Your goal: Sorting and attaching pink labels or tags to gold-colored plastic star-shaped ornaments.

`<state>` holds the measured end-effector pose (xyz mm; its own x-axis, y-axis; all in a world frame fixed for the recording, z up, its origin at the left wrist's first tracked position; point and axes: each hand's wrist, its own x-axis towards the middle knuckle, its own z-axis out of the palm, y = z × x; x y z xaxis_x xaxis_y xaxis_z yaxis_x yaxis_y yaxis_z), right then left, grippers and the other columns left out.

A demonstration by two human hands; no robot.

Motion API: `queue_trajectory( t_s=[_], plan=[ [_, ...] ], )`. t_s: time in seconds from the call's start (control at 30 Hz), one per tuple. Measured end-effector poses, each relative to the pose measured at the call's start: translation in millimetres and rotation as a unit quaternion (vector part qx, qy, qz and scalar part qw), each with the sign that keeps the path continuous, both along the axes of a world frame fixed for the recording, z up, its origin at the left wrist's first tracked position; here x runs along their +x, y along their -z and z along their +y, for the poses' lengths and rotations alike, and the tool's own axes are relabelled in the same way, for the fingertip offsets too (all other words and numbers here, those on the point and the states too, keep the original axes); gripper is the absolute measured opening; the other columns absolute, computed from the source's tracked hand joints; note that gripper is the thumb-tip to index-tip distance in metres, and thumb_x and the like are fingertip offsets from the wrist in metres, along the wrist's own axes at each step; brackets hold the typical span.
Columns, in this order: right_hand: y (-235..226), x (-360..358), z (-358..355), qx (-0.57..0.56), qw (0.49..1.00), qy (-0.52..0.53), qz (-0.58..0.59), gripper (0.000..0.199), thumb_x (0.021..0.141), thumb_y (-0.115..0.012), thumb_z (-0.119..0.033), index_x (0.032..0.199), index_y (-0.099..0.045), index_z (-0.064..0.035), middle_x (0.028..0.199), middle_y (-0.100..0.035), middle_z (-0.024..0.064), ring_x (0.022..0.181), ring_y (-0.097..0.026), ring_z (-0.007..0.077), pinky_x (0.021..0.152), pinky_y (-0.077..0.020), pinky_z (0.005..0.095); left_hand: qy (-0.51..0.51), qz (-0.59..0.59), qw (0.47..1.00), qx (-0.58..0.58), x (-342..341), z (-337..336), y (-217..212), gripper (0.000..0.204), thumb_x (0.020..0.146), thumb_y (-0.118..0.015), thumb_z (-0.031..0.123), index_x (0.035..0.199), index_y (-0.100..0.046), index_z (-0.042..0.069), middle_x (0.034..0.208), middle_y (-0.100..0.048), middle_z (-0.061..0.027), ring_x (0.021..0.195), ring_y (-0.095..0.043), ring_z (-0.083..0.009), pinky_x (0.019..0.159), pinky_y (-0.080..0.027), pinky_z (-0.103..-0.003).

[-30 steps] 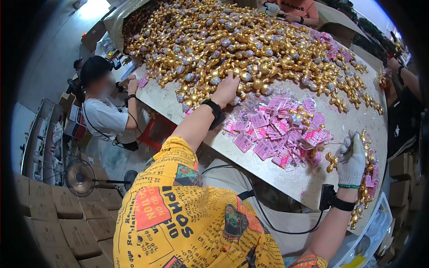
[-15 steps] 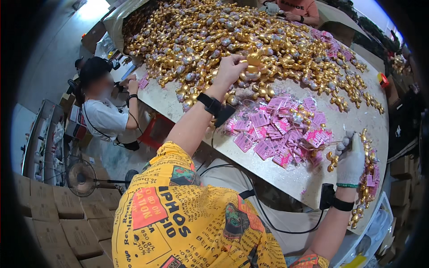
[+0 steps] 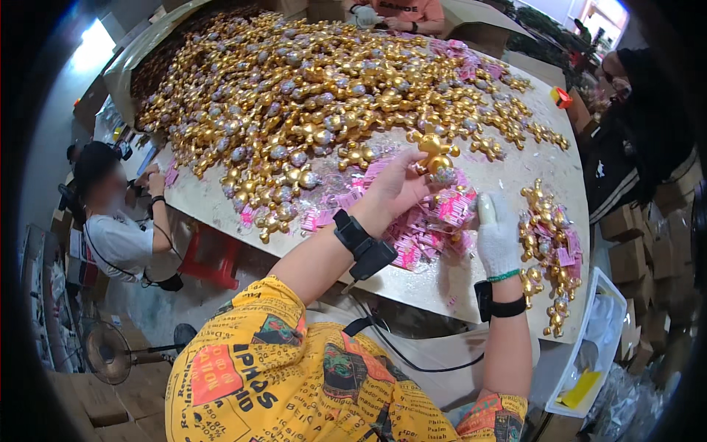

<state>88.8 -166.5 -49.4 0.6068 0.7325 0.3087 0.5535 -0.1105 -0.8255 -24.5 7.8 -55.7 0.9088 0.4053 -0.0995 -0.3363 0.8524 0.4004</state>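
My left hand (image 3: 401,183) is bare and closed on a shiny gold bear figurine (image 3: 436,153), held over the table with a silvery, glittery ball (image 3: 443,175) at its lower end. My right hand (image 3: 498,239), in a white knit glove with a green cuff, points away from me with fingers stretched out. A pale covering shows on one of its fingers. Just left of that glove lies a pink printed card (image 3: 455,208) in clear plastic, at the edge of a heap of similar pink cards (image 3: 409,250) partly hidden by my left arm.
A huge pile of gold figurines (image 3: 294,96) covers the far table (image 3: 434,291). Smaller figurines with pink tags (image 3: 549,243) lie at the right edge, near a white bin (image 3: 589,353). Co-workers sit at left (image 3: 121,228) and far side (image 3: 405,15); another person (image 3: 633,125) stands right.
My left hand has drawn the gold bear figurine from the big pile toward the cards and my right hand. The view has turned to the right, and a person now shows there.
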Motion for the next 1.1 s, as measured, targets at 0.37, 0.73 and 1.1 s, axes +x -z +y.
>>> queue_trajectory(
  t_s=[0.37,0.73,1.1],
  plan=[
    [-19.2,-20.2,-0.1,0.005,0.994,-0.029,-0.103,0.020,0.086,-0.052,-0.018,0.092,-0.057,0.0011,0.083,-0.058,0.0135,0.078,-0.056,0.0257,0.070,-0.0437,0.0334,-0.071,0.018,0.997,-0.028,27.7,-38.6,-15.3,0.035,0.074,-0.067,0.024,0.100,-0.048,0.009,0.091,-0.053,-0.0107,0.091,-0.055,-0.0311,0.080,-0.046,-0.051],
    [4.0,-6.6,0.7,0.034,0.987,0.012,-0.158,0.019,0.087,-0.047,-0.014,0.090,-0.057,0.0015,0.086,-0.057,0.0169,0.082,-0.052,0.0333,0.071,-0.0417,0.0390,0.004,-0.057,0.996,-0.067,20.8,-42.5,-17.5,0.049,0.075,-0.037,0.005,0.122,-0.033,-0.003,0.114,-0.042,-0.0251,0.111,-0.043,-0.0385,0.098,-0.033,-0.050],
    [-0.3,-0.6,3.7,-0.002,0.999,0.030,0.033,0.024,0.091,-0.042,-0.019,0.083,-0.054,0.0008,0.073,-0.053,0.0147,0.065,-0.050,0.0301,0.061,-0.0392,0.0376,-0.041,0.012,0.999,-0.010,24.3,-44.4,-16.0,0.030,0.086,-0.056,0.024,0.104,-0.047,0.002,0.097,-0.056,-0.0151,0.091,-0.059,-0.0308,0.081,-0.049,-0.040]
  ],
)
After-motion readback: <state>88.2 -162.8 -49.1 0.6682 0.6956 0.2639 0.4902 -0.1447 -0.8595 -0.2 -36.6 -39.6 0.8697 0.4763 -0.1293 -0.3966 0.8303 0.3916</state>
